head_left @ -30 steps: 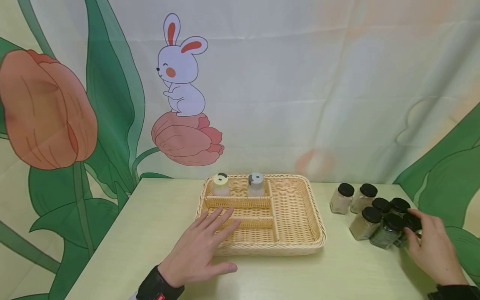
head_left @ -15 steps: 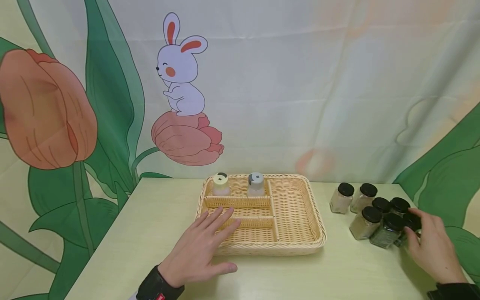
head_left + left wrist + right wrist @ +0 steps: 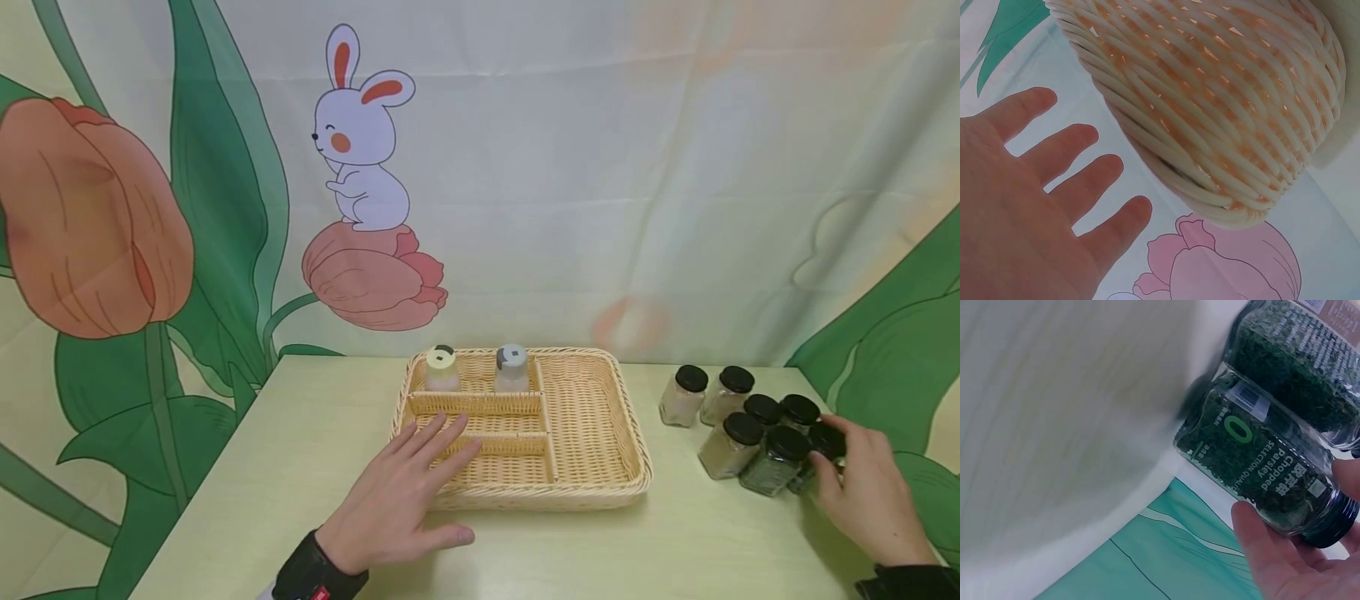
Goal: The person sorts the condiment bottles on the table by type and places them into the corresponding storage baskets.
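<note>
My right hand (image 3: 870, 492) pinches a glass jar of chopped parsley (image 3: 1254, 450) between thumb and fingers, close to its black cap (image 3: 827, 440). Another jar of dark green herbs (image 3: 774, 467) stands right beside it. Several more black-capped jars are grouped around, among them a pale one (image 3: 683, 400) at the back left. My left hand (image 3: 397, 500) is spread with straight fingers over the front left part of a wicker basket (image 3: 540, 502). In the left wrist view, its fingers point toward the woven wall (image 3: 1210, 112), and the palm holds nothing.
Two shakers, one with a yellowish top (image 3: 442, 362) and one with a grey top (image 3: 512, 360), stand in the basket's back left compartment. Wicker dividers (image 3: 478, 405) split its left half. Behind the table (image 3: 300, 450) hangs a printed curtain (image 3: 540, 183).
My right hand and the parsley jar have shifted very slightly, to the right and away from the neighbouring herb jar. The left hand stays where it was.
</note>
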{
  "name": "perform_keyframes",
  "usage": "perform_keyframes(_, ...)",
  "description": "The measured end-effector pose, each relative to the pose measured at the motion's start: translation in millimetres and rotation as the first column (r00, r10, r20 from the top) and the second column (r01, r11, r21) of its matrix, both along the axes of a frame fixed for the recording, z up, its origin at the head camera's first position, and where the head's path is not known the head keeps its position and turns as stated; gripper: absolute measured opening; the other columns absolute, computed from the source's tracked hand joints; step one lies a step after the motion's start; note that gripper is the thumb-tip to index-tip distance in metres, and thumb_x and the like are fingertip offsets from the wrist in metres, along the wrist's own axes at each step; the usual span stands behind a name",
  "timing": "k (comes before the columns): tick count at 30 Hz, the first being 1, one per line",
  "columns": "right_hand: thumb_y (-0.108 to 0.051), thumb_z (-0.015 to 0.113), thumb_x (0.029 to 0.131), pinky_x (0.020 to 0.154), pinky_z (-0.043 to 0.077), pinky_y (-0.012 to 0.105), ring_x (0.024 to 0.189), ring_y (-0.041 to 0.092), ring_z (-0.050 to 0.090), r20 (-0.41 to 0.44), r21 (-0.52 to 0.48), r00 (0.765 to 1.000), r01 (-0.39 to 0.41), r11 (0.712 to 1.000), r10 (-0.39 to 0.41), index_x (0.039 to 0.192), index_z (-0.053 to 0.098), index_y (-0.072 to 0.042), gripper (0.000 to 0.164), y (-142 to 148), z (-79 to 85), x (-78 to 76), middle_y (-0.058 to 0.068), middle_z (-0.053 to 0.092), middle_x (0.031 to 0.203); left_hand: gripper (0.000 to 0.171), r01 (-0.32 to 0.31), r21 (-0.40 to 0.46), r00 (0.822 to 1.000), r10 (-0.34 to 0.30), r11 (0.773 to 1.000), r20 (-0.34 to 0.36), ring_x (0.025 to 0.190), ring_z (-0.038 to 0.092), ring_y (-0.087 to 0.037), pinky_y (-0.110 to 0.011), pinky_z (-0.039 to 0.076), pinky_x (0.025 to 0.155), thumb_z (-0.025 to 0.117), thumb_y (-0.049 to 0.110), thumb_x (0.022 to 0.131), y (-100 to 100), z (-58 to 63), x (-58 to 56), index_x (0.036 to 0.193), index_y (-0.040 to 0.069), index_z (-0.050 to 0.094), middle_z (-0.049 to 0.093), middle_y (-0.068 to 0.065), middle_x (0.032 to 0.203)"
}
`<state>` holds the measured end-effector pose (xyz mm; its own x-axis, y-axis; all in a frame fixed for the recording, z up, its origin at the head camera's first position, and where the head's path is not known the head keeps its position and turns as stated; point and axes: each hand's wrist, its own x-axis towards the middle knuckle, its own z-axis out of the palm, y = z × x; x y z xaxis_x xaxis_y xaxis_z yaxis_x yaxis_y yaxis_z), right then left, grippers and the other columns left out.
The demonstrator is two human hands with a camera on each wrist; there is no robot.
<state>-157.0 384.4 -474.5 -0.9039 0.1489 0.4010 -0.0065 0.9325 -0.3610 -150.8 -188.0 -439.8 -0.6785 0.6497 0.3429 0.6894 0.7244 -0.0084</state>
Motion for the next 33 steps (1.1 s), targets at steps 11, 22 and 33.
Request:
perform_keyframes(11, 0.006, 0.058, 0.097, 0.076, 0.037, 0.070, 0.110, 0.059, 0.037, 0.003, 0.005, 0.999, -0.034, 0.999, 0.034, 0.153, 0.027, 0.016, 0.065, 1.9, 16.9, 2.7, 0.049, 0.035, 0.130, 0.092, 0.004, 0.003, 1.000, -0.004, 1.000, 0.006, 0.153, 0.039, -0.033, -0.060, 0.037, 0.119, 0.046, 0.084, 0.090, -0.5, 1.2, 0.0, 0.161, 0.026, 0.041, 0.033, -0.004, 0.170)
perform_keyframes(22, -0.005, 0.056, 0.103, 0.070, 0.037, 0.060, 0.105, 0.054, 0.038, -0.036, 0.057, 0.999, -0.006, 0.998, 0.009, 0.157, 0.028, 0.010, 0.062, 4.7, 32.1, 3.0, 0.045, 0.036, 0.133, 0.093, 0.013, 0.010, 1.000, -0.013, 1.000, -0.009, 0.154, 0.038, -0.032, -0.060, 0.037, 0.119, 0.045, 0.084, 0.090, -1.1, 1.4, 1.0, 0.161, 0.026, 0.040, 0.033, -0.004, 0.170)
perform_keyframes(33, 0.011, 0.056, 0.093, 0.078, 0.033, 0.067, 0.114, 0.062, 0.036, -0.238, 0.090, 0.961, -0.126, 0.988, 0.144, 0.144, 0.040, 0.020, 0.054, -5.0, 62.5, 4.1, 0.048, 0.043, 0.122, 0.092, 0.016, 0.017, 1.000, -0.016, 1.000, -0.001, 0.153, 0.039, -0.032, -0.061, 0.037, 0.119, 0.047, 0.083, 0.090, -1.5, 1.4, 0.7, 0.162, 0.026, 0.039, 0.035, -0.004, 0.169)
